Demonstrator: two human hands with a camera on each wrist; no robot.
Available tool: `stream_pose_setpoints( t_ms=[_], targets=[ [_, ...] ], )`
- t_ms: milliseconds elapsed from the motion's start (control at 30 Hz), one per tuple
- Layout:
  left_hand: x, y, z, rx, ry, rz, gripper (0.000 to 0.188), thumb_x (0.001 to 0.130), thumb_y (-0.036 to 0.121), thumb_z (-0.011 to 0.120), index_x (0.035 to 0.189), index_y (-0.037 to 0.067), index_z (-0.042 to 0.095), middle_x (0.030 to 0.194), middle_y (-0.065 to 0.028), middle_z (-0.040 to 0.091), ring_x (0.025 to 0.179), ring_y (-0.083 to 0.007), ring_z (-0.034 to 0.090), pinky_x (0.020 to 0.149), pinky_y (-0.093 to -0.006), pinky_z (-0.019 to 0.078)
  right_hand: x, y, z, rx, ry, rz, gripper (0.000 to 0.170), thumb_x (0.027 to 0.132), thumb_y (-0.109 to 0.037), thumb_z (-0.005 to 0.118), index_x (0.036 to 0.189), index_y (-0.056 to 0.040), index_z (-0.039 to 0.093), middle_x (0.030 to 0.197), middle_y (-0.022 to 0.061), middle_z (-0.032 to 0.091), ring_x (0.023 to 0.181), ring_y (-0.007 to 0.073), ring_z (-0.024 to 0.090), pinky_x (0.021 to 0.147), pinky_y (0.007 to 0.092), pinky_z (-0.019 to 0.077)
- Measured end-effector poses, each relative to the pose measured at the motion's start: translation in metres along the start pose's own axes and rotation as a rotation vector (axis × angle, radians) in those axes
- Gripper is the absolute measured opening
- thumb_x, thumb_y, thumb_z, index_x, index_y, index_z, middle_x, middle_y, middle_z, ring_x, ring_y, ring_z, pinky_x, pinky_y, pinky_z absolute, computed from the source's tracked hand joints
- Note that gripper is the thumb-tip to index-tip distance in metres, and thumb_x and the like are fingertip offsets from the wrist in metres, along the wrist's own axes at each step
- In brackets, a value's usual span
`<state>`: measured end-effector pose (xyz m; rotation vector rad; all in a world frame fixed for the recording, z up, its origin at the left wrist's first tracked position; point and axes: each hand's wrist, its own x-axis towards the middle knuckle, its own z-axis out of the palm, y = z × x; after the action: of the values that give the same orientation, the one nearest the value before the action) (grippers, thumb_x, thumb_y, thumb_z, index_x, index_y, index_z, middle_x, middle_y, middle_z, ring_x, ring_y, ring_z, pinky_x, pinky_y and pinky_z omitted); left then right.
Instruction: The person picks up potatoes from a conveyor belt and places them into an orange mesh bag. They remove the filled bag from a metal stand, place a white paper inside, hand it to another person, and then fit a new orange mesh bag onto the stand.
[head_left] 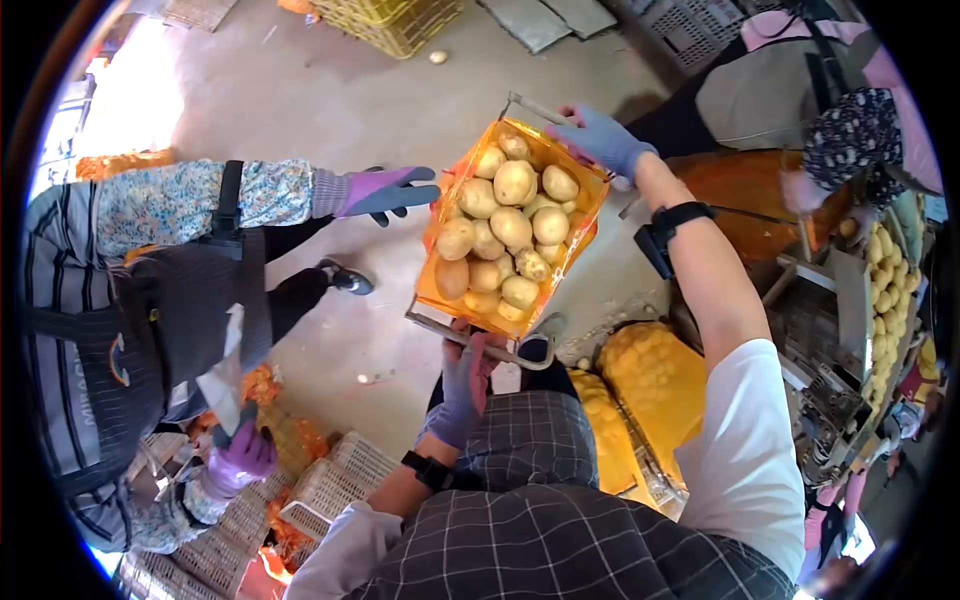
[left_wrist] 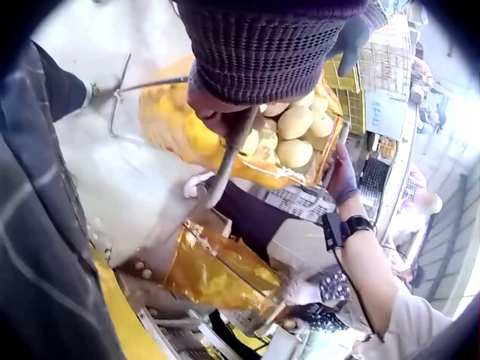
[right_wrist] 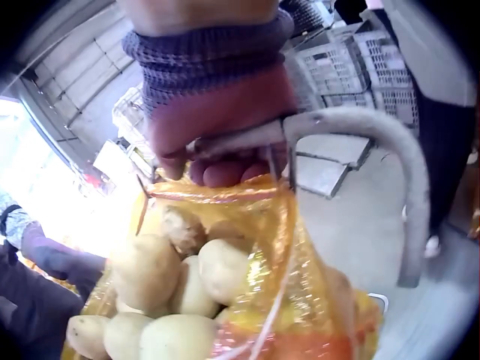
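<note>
An orange mesh bag full of potatoes hangs open-topped between two metal bars. My gloved left hand grips the near bar; in the left wrist view its fingers wrap the bent metal. At the far end my right hand holds the other bar, and the right wrist view shows its fingers curled round the curved metal at the bag's edge. Another person's gloved hand reaches to the bag's left side, fingers extended.
Filled yellow bags stand on the floor right of my legs. A person in a patterned sleeve stands at left, another at upper right. Plastic crates lie lower left, a yellow crate at top. Machinery with potatoes is at right.
</note>
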<state>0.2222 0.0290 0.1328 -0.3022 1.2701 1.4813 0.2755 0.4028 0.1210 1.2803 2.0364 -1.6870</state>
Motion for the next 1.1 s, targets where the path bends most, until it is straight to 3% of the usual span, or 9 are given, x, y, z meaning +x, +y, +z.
stream_pose_setpoints(
  t_ms=[100, 167, 233, 433, 567, 667, 800, 967, 1100],
  targets=[
    [-0.008, -0.03, -0.002, -0.19, -0.011, 0.054, 0.023, 0.088, 0.017, 0.051, 0.108, 0.013, 0.041, 0.087, -0.0072, 0.057, 0.082, -0.0193, 0.058, 0.077, -0.0355, 0.0485, -0.018, 0.058, -0.032, 0.318, 0.161, -0.27, 0.034, 0.085, -0.034, 0.056, 0.101, -0.0044, 0.049, 0.082, 0.0014, 0.052, 0.078, 0.0057, 0.049, 0.07, 0.019, 0.041],
    [-0.023, -0.041, 0.003, -0.276, 0.05, 0.03, 0.021, 0.087, 0.018, 0.053, 0.106, 0.014, 0.044, 0.092, -0.0071, 0.057, 0.089, -0.0196, 0.057, 0.081, -0.035, 0.0471, -0.054, 0.1, -0.047, 0.236, -0.093, -0.126, 0.024, 0.087, -0.029, 0.052, 0.095, -0.006, 0.051, 0.083, 0.0014, 0.053, 0.079, 0.0071, 0.049, 0.071, 0.021, 0.0412],
    [-0.034, -0.08, 0.005, -0.13, -0.024, 0.0, 0.023, 0.088, 0.014, 0.051, 0.109, 0.008, 0.048, 0.114, -0.0094, 0.052, 0.112, -0.0193, 0.046, 0.096, -0.036, 0.0371, -0.084, 0.11, -0.013, 0.639, 0.092, -0.104, 0.029, 0.083, -0.032, 0.057, 0.082, -0.0043, 0.05, 0.073, 0.003, 0.052, 0.063, 0.0111, 0.051, 0.061, 0.0247, 0.0441],
    [-0.005, -0.094, 0.026, 0.466, -0.254, 0.238, 0.041, 0.089, 0.024, 0.049, 0.122, 0.0, 0.042, 0.109, -0.0085, 0.053, 0.077, -0.0113, 0.051, 0.082, -0.0262, 0.039, -0.045, 0.114, 0.011, 0.817, -0.298, -0.254, 0.027, 0.082, -0.015, 0.056, 0.059, -0.0044, 0.047, 0.052, 0.0041, 0.045, 0.051, 0.015, 0.048, 0.058, 0.0292, 0.0434],
    [0.001, -0.092, 0.013, 0.557, -0.279, 0.258, 0.033, 0.09, 0.028, 0.047, 0.108, 0.0, 0.051, 0.07, -0.0023, 0.054, 0.058, -0.0085, 0.047, 0.061, -0.0232, 0.0407, -0.036, 0.105, 0.03, 0.269, 0.163, -0.164, 0.027, 0.082, -0.021, 0.054, 0.06, -0.0047, 0.053, 0.05, 0.0048, 0.048, 0.05, 0.0204, 0.049, 0.058, 0.0313, 0.0435],
    [-0.012, -0.081, 0.007, 0.926, -0.033, 0.064, 0.043, 0.085, 0.04, 0.051, 0.065, 0.002, 0.059, 0.055, -0.0047, 0.056, 0.049, -0.012, 0.051, 0.052, -0.0262, 0.0414, -0.031, 0.109, -0.02, -0.976, 0.562, -0.827, 0.025, 0.078, -0.03, 0.056, 0.069, -0.0078, 0.061, 0.063, 0.0092, 0.059, 0.062, 0.0253, 0.057, 0.061, 0.0354, 0.0444],
    [-0.044, -0.05, 0.025, 1.419, 0.046, -0.258, 0.065, 0.081, 0.059, 0.041, 0.049, 0.005, 0.058, 0.044, -0.0069, 0.052, 0.048, -0.0212, 0.056, 0.054, -0.0322, 0.0441, -0.054, 0.061, -0.092, -1.617, 0.288, -0.122, 0.024, 0.072, -0.029, 0.058, 0.086, -0.011, 0.065, 0.081, 0.0079, 0.063, 0.081, 0.0233, 0.059, 0.076, 0.0433, 0.0413],
    [-0.048, -0.051, 0.023, 1.38, -0.013, -0.361, 0.066, 0.081, 0.06, 0.038, 0.05, 0.006, 0.058, 0.044, -0.0075, 0.052, 0.048, -0.0235, 0.056, 0.056, -0.0342, 0.0448, -0.118, 0.036, 0.003, -1.085, 0.89, -0.647, 0.036, 0.071, -0.031, 0.059, 0.102, -0.0128, 0.055, 0.106, 0.0089, 0.05, 0.105, 0.0264, 0.045, 0.09, 0.0448, 0.0317],
    [-0.046, -0.044, 0.017, 1.328, -0.026, -0.395, 0.063, 0.081, 0.058, 0.04, 0.05, 0.006, 0.057, 0.044, -0.0083, 0.051, 0.048, -0.023, 0.056, 0.056, -0.0337, 0.0449, -0.127, 0.05, 0.099, -0.572, 0.661, -0.699, 0.041, 0.063, -0.03, 0.068, 0.098, -0.0153, 0.056, 0.111, 0.0086, 0.046, 0.108, 0.0287, 0.041, 0.096, 0.0476, 0.0258]
  ],
)
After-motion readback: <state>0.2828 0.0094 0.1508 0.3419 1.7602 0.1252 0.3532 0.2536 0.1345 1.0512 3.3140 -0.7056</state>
